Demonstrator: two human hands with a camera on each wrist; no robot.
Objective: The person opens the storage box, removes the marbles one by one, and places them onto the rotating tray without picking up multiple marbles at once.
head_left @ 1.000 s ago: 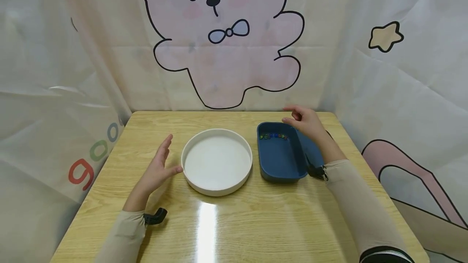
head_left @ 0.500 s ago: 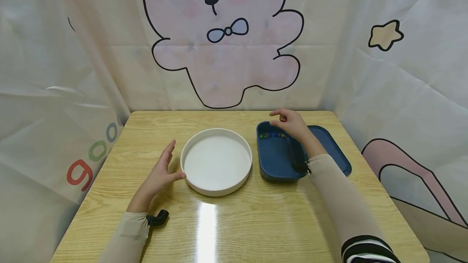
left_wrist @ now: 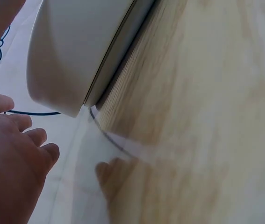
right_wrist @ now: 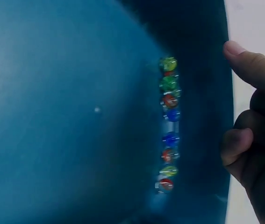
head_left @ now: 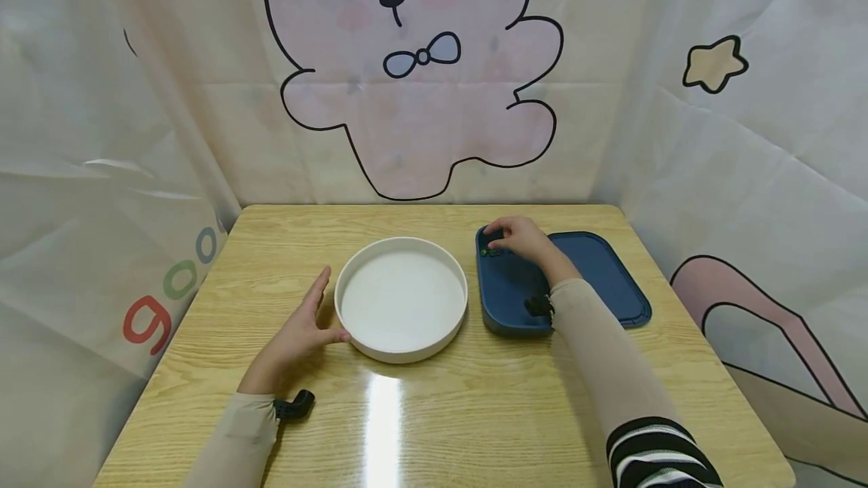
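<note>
A blue rectangular box (head_left: 500, 296) holds several coloured glass marbles (right_wrist: 169, 100) lined up along its far wall. My right hand (head_left: 525, 239) is over the far end of this box and hides some of the marbles in the head view. In the right wrist view, its thumb and forefinger stand apart with nothing between them. A round white tray (head_left: 401, 300) with a low rim sits left of the box. Beside it is my left hand (head_left: 298, 333), fingers spread and thumb tip right at the tray's near-left rim; the left wrist view shows the tray's outer wall (left_wrist: 71, 51).
A flat blue lid (head_left: 603, 273) lies on the wooden table (head_left: 468, 428) right of the box, partly behind the right forearm. Printed cloth curtains (head_left: 224, 126) enclose the back and both sides.
My right hand has moved left and down from beyond the box's right side to its far end, uncovering the blue lid. My left hand has shifted slightly right along the tray.
</note>
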